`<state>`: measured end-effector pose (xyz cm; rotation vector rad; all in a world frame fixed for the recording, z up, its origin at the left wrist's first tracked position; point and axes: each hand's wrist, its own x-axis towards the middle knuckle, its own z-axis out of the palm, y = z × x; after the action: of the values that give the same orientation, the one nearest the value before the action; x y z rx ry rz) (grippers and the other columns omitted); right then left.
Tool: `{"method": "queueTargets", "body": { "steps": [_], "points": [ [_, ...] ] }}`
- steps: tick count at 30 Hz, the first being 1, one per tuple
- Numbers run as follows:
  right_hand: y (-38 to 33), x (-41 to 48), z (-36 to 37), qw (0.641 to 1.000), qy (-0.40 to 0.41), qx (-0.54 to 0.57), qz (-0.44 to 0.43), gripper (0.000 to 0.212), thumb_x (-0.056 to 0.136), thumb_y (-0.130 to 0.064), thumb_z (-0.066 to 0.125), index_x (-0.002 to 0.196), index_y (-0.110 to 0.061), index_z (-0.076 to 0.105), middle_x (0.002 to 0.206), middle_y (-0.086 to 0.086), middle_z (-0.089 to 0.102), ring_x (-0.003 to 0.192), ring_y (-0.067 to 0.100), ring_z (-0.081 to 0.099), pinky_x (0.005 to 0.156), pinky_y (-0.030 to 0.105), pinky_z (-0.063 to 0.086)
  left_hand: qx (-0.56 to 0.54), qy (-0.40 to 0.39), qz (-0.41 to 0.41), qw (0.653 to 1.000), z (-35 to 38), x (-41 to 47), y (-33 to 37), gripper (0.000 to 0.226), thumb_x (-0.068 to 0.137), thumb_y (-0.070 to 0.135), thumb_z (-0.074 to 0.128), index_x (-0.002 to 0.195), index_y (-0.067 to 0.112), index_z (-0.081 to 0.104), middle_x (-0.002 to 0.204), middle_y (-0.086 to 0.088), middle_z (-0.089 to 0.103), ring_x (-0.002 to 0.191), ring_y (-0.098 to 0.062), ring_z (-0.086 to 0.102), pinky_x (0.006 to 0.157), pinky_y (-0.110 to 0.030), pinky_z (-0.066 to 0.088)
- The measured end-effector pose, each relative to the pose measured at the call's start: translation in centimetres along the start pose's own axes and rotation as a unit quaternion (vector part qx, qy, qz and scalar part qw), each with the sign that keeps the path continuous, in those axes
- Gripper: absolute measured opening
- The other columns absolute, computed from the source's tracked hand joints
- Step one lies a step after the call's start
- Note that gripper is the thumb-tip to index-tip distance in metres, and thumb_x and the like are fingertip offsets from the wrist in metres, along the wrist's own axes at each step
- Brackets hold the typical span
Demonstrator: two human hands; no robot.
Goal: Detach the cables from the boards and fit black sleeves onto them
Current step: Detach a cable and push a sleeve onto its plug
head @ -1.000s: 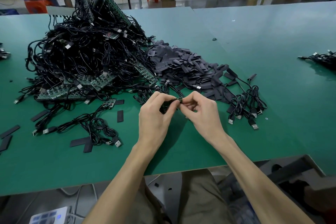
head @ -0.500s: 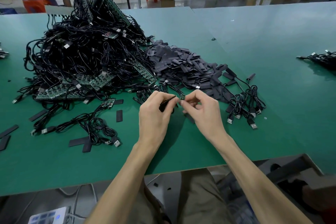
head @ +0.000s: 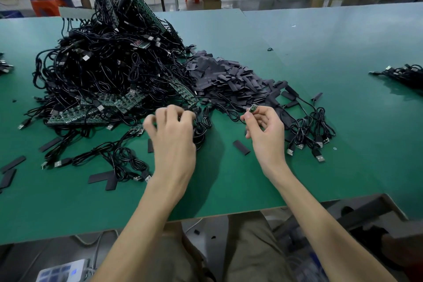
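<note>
My right hand point(head: 266, 128) pinches a small green board end point(head: 253, 107) between thumb and forefinger; a thin black cable point(head: 231, 114) runs left from it. My left hand point(head: 171, 133) hovers, blurred, with spread fingers over a coiled black cable point(head: 202, 131); I see nothing in its fingers. A big tangle of black USB cables point(head: 109, 68) with green boards point(head: 91, 112) lies at the left. A heap of flat black sleeves point(head: 229, 80) sits behind my hands. One loose sleeve point(head: 241, 147) lies between my wrists.
Several coiled cables with USB plugs point(head: 311, 130) lie right of my right hand. Another cable bunch point(head: 402, 74) sits at the far right. Loose sleeves point(head: 103, 178) and cables point(head: 119, 158) lie at the front left of the green table point(head: 343, 144). A person sits beyond the table.
My hands have come apart. The right hand moved right and up with the small board end; the left hand swung left towards the pile and no longer holds the black piece.
</note>
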<state>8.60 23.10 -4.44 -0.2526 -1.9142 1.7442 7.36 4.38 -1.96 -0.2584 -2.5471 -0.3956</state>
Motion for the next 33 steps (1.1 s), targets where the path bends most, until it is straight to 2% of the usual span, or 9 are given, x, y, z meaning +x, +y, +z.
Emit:
{"method": "queueTargets", "body": {
  "steps": [2,5,7,14,17,20,23,26,33],
  "points": [
    [0.0,0.0,0.0,1.000,0.005,0.013,0.004,0.009,0.100,-0.017,0.065,0.097,-0.021,0.058,0.094,0.005,0.073,0.071,0.014,0.058,0.060,0.024,0.051,-0.064,-0.018,0.089,0.994,0.1,0.0,1.7,0.033,0.086,-0.003,0.070,0.114,0.014,0.073,0.112,-0.004,0.065,0.110,-0.028,0.054,0.096,-0.038,0.028],
    [0.2,0.1,-0.2,0.999,0.020,0.028,0.009,0.008,0.101,-0.018,0.065,0.098,-0.022,0.059,0.094,0.002,0.074,0.073,0.011,0.062,0.063,0.027,0.052,-0.155,-0.180,0.232,0.943,1.4,0.2,3.8,0.027,0.096,0.019,0.068,0.122,0.015,0.070,0.122,-0.002,0.063,0.114,-0.025,0.054,0.100,-0.037,0.040],
    [0.5,0.2,-0.3,0.999,0.033,0.024,0.009,0.006,0.102,-0.021,0.065,0.099,-0.021,0.059,0.094,-0.001,0.075,0.073,0.008,0.064,0.065,0.029,0.053,-0.182,-0.265,0.261,0.910,2.5,0.2,4.4,0.029,0.098,0.026,0.066,0.125,0.014,0.069,0.128,-0.002,0.062,0.118,-0.026,0.052,0.103,-0.040,0.041],
    [0.8,0.4,-0.3,0.999,0.034,0.016,0.009,0.009,0.105,-0.024,0.058,0.099,-0.025,0.052,0.094,-0.007,0.077,0.075,0.006,0.066,0.067,0.034,0.057,-0.239,-0.223,0.191,0.926,3.9,1.4,1.5,0.014,0.093,0.023,0.073,0.104,0.015,0.074,0.106,0.001,0.061,0.104,-0.019,0.050,0.094,-0.035,0.043],
    [0.8,0.3,-0.2,1.000,0.024,0.013,0.009,0.007,0.105,-0.024,0.057,0.100,-0.025,0.053,0.089,-0.007,0.077,0.073,0.008,0.065,0.065,0.030,0.051,-0.199,-0.200,0.195,0.939,4.3,1.5,0.4,0.014,0.098,0.025,0.067,0.104,0.013,0.072,0.106,-0.001,0.062,0.104,-0.021,0.050,0.091,-0.034,0.044],
    [1.0,0.2,-0.3,1.000,0.005,-0.004,0.005,0.005,0.104,-0.024,0.059,0.104,-0.027,0.063,0.086,-0.010,0.074,0.077,0.012,0.066,0.070,0.038,0.053,-0.226,-0.169,0.139,0.949,4.5,1.4,0.2,0.013,0.104,0.024,0.057,0.100,0.015,0.066,0.099,0.004,0.062,0.095,-0.017,0.053,0.084,-0.032,0.045],
    [0.9,0.2,-0.2,0.998,-0.046,-0.037,-0.016,0.017,0.103,-0.020,0.060,0.107,-0.032,0.072,0.080,-0.018,0.067,0.080,0.009,0.063,0.074,0.034,0.051,-0.393,-0.151,0.008,0.907,4.4,1.4,0.6,0.018,0.108,0.022,0.050,0.091,0.025,0.057,0.079,0.007,0.066,0.065,-0.013,0.057,0.064,-0.025,0.047],
    [0.8,0.1,0.2,0.993,-0.104,-0.049,-0.024,0.016,0.101,-0.017,0.065,0.109,-0.026,0.076,0.083,-0.016,0.069,0.078,0.007,0.059,0.075,0.030,0.048,-0.467,-0.129,-0.019,0.875,4.0,1.5,0.9,0.018,0.108,0.017,0.050,0.092,0.021,0.058,0.073,0.002,0.068,0.047,-0.015,0.054,0.052,-0.021,0.042],
    [0.5,0.0,0.3,0.985,-0.165,-0.045,-0.009,0.005,0.093,-0.025,0.075,0.094,-0.020,0.076,0.081,0.005,0.073,0.073,0.010,0.057,0.075,0.044,0.051,-0.511,-0.161,-0.023,0.844,3.9,1.1,0.8,0.011,0.107,0.013,0.053,0.099,0.010,0.059,0.073,0.001,0.067,0.044,-0.019,0.051,0.048,-0.025,0.041]
  ]
}}
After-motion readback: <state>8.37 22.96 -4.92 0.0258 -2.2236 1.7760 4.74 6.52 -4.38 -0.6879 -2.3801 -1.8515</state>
